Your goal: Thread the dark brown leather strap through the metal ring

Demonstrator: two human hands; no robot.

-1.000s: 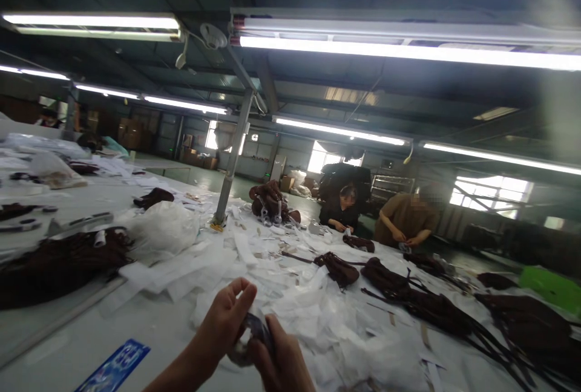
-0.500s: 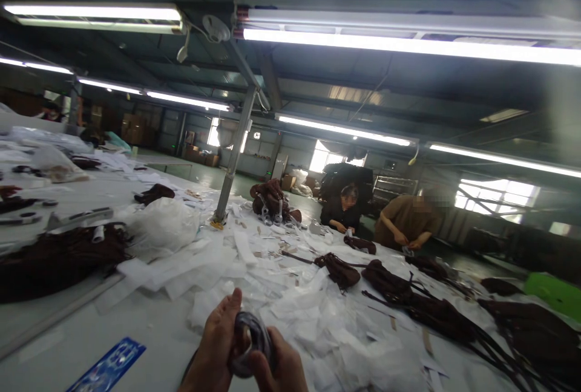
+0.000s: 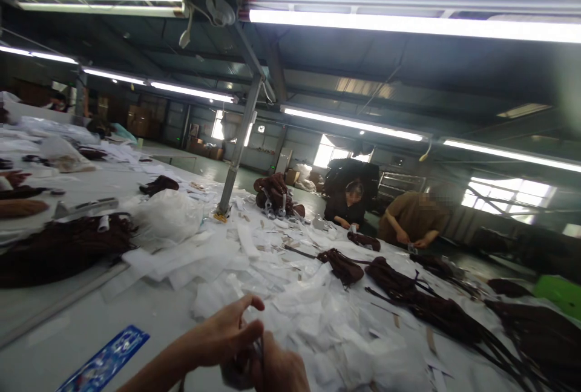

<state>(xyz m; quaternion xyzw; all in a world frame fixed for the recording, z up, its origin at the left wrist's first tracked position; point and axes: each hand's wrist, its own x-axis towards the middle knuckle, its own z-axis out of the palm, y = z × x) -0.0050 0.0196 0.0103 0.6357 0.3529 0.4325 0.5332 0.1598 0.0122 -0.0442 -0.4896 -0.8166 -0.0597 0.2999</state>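
My left hand (image 3: 229, 337) reaches in from the lower left, one finger raised and bent, the others curled against a dark, ring-shaped coiled bundle (image 3: 235, 374) with a shiny greyish surface. My right hand (image 3: 284, 365) closes on the same bundle from the right, its fingers pressed around it. Both hands largely cover the bundle, so I cannot tell its exact kind. White paper and thin film scraps (image 3: 331, 325) lie just beyond my hands on the table. To the left of them is a blue patterned strip (image 3: 106, 359).
Dark brown bags with straps (image 3: 417, 301) lie to the right, another brown bag (image 3: 68, 247) to the left. A metal post (image 3: 238, 156) rises from the table. Two people (image 3: 411, 219) work across it. Another person's hand (image 3: 16, 180) shows at the far left.
My left hand has turned over the bundle, a finger now lifted and bent. The bundle is more covered and sits slightly lower. A forearm has come in at the far left.
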